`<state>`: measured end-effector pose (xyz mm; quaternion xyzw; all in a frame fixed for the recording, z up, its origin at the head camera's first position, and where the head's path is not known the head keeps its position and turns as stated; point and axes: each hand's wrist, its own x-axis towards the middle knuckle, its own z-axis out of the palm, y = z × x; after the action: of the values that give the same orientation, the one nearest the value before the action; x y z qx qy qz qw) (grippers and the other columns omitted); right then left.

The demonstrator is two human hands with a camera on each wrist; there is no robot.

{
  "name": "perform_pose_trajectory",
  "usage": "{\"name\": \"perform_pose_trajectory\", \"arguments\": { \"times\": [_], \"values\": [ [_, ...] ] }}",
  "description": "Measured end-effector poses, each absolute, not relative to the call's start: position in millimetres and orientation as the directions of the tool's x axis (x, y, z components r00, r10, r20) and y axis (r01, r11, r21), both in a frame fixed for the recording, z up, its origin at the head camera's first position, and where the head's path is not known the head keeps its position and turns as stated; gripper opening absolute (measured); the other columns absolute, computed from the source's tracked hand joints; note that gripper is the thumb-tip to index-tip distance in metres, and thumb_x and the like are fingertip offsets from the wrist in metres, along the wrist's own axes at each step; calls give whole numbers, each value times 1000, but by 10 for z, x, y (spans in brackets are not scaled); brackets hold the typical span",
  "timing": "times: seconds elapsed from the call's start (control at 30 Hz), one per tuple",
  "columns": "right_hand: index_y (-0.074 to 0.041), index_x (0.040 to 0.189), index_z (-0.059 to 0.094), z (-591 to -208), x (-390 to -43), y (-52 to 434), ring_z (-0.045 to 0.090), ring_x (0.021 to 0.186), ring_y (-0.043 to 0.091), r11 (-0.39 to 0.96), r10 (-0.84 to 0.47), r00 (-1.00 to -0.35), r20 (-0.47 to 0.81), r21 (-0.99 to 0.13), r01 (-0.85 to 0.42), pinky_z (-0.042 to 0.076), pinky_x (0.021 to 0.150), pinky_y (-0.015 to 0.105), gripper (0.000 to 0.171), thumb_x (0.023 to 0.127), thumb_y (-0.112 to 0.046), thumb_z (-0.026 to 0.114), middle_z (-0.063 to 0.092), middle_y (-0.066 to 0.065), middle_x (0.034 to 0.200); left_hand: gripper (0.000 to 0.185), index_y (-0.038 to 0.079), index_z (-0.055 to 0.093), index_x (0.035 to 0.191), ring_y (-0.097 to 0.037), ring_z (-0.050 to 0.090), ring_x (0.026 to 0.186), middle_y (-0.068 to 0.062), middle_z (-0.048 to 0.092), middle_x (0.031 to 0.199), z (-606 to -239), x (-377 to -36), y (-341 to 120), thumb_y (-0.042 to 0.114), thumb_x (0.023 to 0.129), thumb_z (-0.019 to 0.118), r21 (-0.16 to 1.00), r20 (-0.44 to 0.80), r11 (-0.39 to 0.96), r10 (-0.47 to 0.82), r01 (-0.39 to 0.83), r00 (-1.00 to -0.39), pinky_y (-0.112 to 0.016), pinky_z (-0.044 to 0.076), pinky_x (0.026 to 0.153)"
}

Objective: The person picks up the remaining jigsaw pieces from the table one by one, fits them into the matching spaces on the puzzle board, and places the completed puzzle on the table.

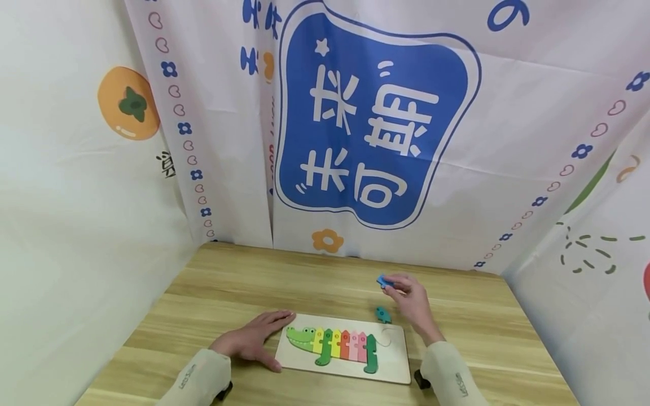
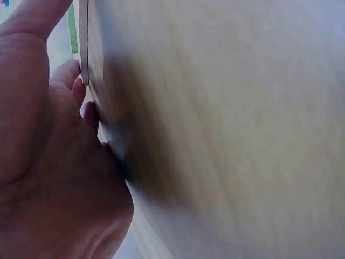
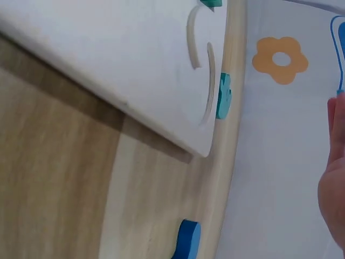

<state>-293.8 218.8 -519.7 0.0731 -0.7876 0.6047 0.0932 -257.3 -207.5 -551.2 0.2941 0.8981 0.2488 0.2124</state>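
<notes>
One small, chunky blue puzzle piece [image 1: 384,281], apparently wooden, juts beyond the pinch of our right hand [image 1: 413,300], likely light, stiff and best held by its edges.

Two bare hands: left hand [image 1: 254,338], right hand [image 1: 412,299]. Left sleeve [image 1: 202,369] and right sleeve [image 1: 448,366] pale off-white, each with small dark lettering [image 1: 187,376] lengthwise. Small black fitting [image 1: 421,379] beside right cuff, another beside left.

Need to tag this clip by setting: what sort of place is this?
Probably a small curtained-off table booth indoors: printed fabric sheets hang on three sides of a wood-grain table, and a crocodile puzzle board lies on it.
</notes>
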Motion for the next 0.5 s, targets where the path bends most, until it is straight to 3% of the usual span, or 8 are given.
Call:
{"name": "perform_pose_trajectory", "arguments": {
  "times": [0.27,0.5],
  "values": [
    [-4,121,77,-5236,-2870,2251,70,106,17,268,-35,-980,197,-943,-200,57,88,18,27,96,-13,75,61,15,134,115,24,22,167,-40,19,156,-6,20,173,-5481,-2528,-2073,56,78,87,576,-240,706,628,412,-740,-70,26,118],
    [-4,128,73,-5229,-2867,2281,68,116,26,285,-101,-980,174,-938,-196,56,93,19,28,100,-8,69,59,16,135,114,24,22,167,-43,17,156,-8,18,173,-5457,-2535,-2063,53,78,87,592,-236,700,623,398,-745,-71,23,118]
  ]
}}
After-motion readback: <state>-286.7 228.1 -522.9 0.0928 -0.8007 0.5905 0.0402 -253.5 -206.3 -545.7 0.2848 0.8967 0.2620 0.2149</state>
